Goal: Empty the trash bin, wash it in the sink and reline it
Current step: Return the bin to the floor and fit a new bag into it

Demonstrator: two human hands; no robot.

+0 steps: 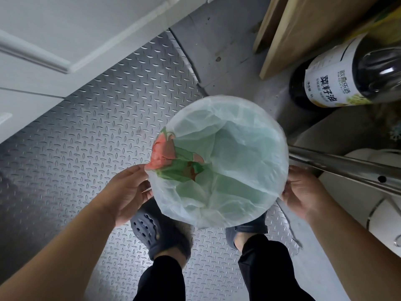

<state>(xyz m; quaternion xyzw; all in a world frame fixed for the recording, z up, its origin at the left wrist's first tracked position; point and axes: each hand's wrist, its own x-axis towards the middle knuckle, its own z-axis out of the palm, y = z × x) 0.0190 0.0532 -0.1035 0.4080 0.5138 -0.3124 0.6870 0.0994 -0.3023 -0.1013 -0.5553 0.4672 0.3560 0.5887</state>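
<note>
The left hand (128,192) grips the left side of the trash bin (280,135), thumb on top against the liner's edge and fingers curled beneath the rim. The right hand (302,192) holds the opposite side, its fingers bent round the rim where the plastic folds over. Between them the round bin faces the camera mouth-up, above the person's feet, and whether it rests on the floor or hangs in the hands cannot be told. A thin, pale green translucent liner bag (234,153) covers the mouth and is pulled down over the rim all round. On the bin's left side a printed pink and green plastic bag (167,155) lies crumpled under the liner, reaching the rim by the left thumb.

Below the bin stand two dark blue perforated clogs (149,231) on a diamond-plate metal floor (86,131). Near the floor's right edge stands a dark cooking oil bottle (347,68) with a white label, beside a leaning wooden board (308,29). A steel bar (347,168) crosses just above the right hand. White panelled cabinet doors (54,40) line the floor's left edge.
</note>
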